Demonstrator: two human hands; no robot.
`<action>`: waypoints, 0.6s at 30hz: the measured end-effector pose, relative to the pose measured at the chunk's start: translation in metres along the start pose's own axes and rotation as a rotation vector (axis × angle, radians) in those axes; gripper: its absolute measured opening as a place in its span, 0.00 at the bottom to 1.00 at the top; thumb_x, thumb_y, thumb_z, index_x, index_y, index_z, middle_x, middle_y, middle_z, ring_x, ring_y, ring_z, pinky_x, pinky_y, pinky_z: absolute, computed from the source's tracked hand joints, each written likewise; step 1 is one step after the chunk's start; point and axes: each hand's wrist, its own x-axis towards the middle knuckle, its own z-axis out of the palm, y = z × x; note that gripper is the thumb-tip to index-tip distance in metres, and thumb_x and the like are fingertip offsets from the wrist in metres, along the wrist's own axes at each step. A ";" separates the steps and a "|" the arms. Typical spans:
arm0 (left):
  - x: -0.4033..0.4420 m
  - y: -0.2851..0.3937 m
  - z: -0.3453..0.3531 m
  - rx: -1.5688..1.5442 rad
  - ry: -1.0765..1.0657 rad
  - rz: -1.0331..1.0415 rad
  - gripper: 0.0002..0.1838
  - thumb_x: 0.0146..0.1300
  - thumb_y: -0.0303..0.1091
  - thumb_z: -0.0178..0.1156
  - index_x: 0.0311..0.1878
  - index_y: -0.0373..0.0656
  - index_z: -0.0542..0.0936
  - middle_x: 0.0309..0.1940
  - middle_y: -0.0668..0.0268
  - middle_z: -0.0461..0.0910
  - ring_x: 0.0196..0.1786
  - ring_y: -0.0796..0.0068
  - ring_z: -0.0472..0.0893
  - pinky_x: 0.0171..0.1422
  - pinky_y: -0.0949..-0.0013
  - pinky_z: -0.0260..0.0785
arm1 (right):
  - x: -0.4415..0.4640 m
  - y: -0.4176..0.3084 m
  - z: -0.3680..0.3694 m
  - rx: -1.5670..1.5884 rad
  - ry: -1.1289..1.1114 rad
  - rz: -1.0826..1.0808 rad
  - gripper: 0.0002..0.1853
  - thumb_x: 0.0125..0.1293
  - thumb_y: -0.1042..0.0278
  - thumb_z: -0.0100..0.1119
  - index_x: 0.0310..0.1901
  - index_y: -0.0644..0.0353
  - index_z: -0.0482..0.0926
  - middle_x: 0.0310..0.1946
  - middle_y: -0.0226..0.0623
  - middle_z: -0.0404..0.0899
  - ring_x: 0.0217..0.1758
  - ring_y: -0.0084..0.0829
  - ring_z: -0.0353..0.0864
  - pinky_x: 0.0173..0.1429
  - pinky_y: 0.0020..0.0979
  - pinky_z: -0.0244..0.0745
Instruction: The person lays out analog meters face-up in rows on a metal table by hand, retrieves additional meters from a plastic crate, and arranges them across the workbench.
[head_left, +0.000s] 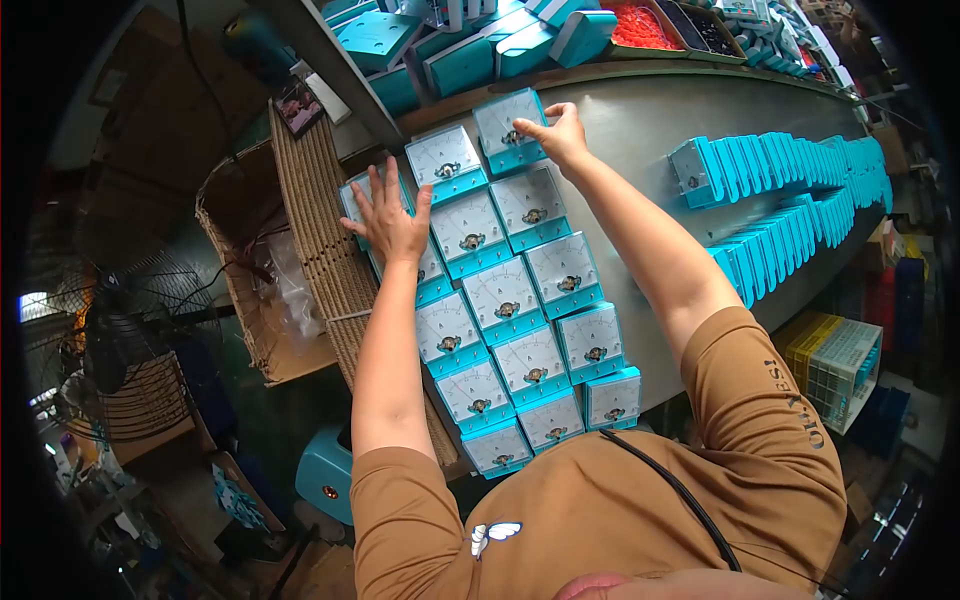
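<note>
Plainly, the far-end square meter with white dial and teal base [505,122] was grasped at its right edge by the fingers of the right hand [562,135]. The left hand [398,225] was laid, fingers spread and released, over another such meter at the block's far left corner. On the left, the block was bordered closely by brown corrugated cardboard sheets [325,230]; its near end was met by the torso. Open room was left on the grey metal tabletop [625,200], toward the rows of teal plastic housings [775,165].
</note>
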 end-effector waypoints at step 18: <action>-0.024 0.033 -0.029 0.013 -0.057 0.259 0.43 0.62 0.53 0.65 0.79 0.63 0.59 0.80 0.58 0.55 0.83 0.53 0.50 0.79 0.29 0.40 | -0.055 0.018 -0.018 -0.425 -0.008 -0.621 0.44 0.66 0.46 0.63 0.77 0.57 0.57 0.74 0.56 0.61 0.77 0.52 0.63 0.78 0.44 0.59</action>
